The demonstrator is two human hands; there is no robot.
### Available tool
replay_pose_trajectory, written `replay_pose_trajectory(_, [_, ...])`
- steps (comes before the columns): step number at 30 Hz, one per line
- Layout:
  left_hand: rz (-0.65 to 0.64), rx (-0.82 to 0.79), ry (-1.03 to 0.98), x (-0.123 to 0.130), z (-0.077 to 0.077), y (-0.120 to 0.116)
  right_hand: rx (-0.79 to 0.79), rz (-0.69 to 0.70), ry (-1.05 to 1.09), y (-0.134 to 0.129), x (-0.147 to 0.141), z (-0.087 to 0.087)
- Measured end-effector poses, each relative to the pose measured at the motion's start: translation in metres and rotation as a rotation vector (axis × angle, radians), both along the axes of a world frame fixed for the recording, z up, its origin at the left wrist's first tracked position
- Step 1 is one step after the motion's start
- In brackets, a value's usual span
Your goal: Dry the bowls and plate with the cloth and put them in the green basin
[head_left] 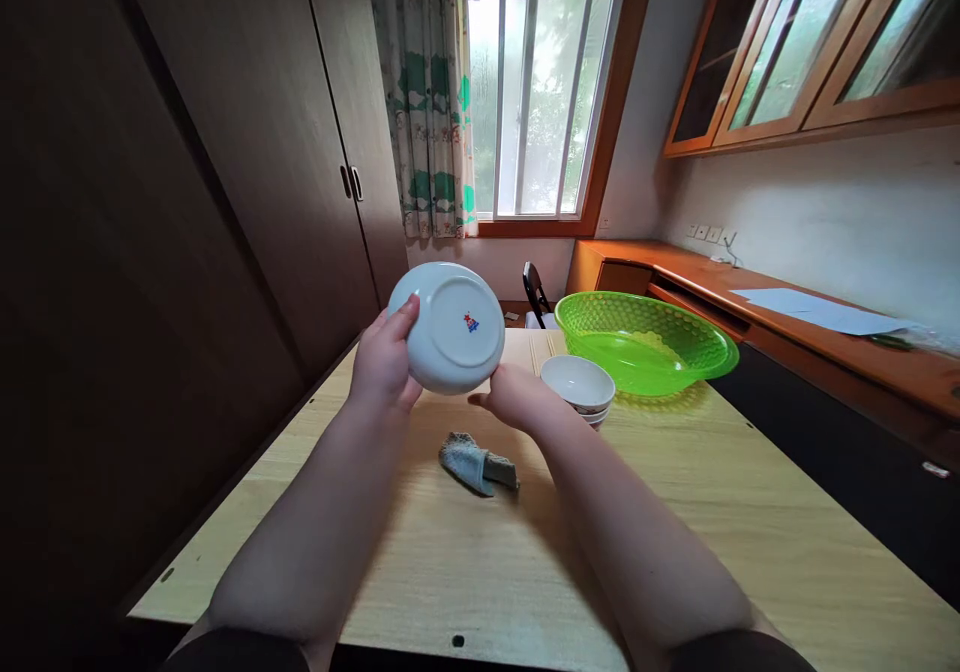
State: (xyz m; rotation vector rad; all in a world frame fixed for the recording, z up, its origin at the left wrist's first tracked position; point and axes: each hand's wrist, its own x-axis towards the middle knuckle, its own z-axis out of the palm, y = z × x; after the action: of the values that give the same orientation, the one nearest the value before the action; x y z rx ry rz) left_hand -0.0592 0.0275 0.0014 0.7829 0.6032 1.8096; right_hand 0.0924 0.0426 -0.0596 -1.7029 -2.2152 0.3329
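Note:
A white plate [450, 352] is held up over the table, its underside with a small red and blue mark facing me. My left hand [386, 357] grips its left edge, thumb on the underside. At the lower right rim, my right hand [510, 392] is closed on the plate, its fingers partly hidden behind it. Below the hands, a crumpled grey-blue cloth [469, 464] lies on the wooden table [450, 572]. Just right of my right hand stand several stacked white bowls [577, 382], partly covered by my wrist.
A large green translucent plastic basin [645, 377] stands at the table's far right. Chopsticks [541, 352] lie behind the bowls. Beyond are a folding chair [535, 292] and an orange-brown desk [780, 297] with white paper [817, 312]. Dark wardrobe doors [247, 152] line the left side.

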Motion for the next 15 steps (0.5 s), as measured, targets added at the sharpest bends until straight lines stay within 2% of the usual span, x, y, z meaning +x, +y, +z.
replay_pose_trajectory(6, [-0.003,-0.067,-0.188,-0.004,0.004,0.008,0.415,-0.146,0.198,-0.010,-0.005,0.012])
replay_pose_trajectory(7, [0.010,-0.081,-0.200,-0.004,0.004,0.008,0.492,-0.118,0.206,-0.011,-0.007,0.012])
replay_pose_trajectory(9, [0.006,-0.117,-0.208,-0.002,0.003,0.008,0.612,0.025,0.204,-0.014,-0.010,0.011])
replay_pose_trajectory(12, [-0.016,-0.174,-0.185,0.002,0.001,0.005,0.677,0.184,0.245,-0.013,-0.009,0.006])
replay_pose_trajectory(15, [-0.056,-0.127,-0.077,0.005,-0.001,0.003,0.614,0.105,0.471,-0.004,-0.001,0.001])
